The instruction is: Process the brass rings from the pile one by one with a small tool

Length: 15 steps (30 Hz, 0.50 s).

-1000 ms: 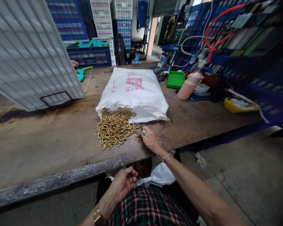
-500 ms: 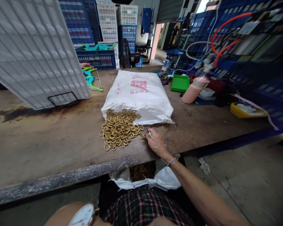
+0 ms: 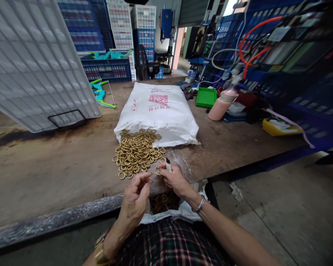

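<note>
Many gold rings (image 3: 135, 151) lie in a heap on the brown table at the mouth of a white sack (image 3: 158, 111). My right hand (image 3: 173, 179), right of the heap, pinches one gold ring (image 3: 158, 172) at its fingertips and also holds a small knife (image 3: 168, 165) with a dark tip. My left hand (image 3: 135, 192) is just left of it near the table edge, thumb and fingers curved with a gap between them, nothing visible in it. Below the edge, an open white bag (image 3: 183, 211) at my lap contains more rings.
A large pale crate (image 3: 44, 66) stands at the left, beside a turquoise and green toy bow (image 3: 100, 94). Toward the right are a green tray (image 3: 206, 97), a pink bottle (image 3: 221, 107), a yellow tray (image 3: 280, 127) and red hoses. Stacked crates stand behind.
My left hand has come up beside my right hand. My right hand has drawn back toward me with a ring. The other person's hand by the toy bow is no longer visible.
</note>
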Each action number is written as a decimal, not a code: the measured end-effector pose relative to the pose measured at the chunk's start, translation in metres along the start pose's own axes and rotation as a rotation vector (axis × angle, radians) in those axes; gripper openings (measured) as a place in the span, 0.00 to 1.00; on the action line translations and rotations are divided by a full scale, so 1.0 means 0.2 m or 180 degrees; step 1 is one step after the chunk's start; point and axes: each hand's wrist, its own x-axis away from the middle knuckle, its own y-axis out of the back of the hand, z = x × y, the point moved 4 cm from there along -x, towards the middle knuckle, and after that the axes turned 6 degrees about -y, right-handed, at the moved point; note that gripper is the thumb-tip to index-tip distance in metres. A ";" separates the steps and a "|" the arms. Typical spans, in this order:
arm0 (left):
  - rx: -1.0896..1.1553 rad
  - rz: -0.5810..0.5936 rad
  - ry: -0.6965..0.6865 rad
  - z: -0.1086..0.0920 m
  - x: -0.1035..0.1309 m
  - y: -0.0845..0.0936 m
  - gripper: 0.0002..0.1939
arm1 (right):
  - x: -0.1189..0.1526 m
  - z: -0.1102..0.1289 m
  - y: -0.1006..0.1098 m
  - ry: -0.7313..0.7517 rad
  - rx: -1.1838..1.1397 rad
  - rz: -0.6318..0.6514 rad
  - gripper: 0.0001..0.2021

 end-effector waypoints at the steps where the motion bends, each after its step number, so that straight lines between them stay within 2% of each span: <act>1: -0.0074 0.0015 -0.0104 0.03 -0.01 -0.02 0.10 | 0.01 0.00 -0.02 -0.0117 -0.0183 0.0109 0.10; 5: -0.0296 0.0290 -0.0360 0.20 0.01 -0.07 0.13 | 0.04 -0.01 -0.06 -0.0437 -0.0543 0.0410 0.11; 7: -0.0203 0.0392 -0.0373 0.25 0.02 -0.09 0.12 | 0.05 -0.02 -0.08 -0.0561 -0.0534 0.0487 0.11; 9: -0.0013 0.0387 -0.0272 0.26 0.03 -0.10 0.11 | 0.06 -0.04 -0.09 -0.0654 -0.0523 0.0555 0.11; 15: 0.0231 0.0246 0.0425 0.25 0.02 -0.09 0.10 | 0.06 -0.06 -0.10 -0.0717 -0.0545 0.0717 0.11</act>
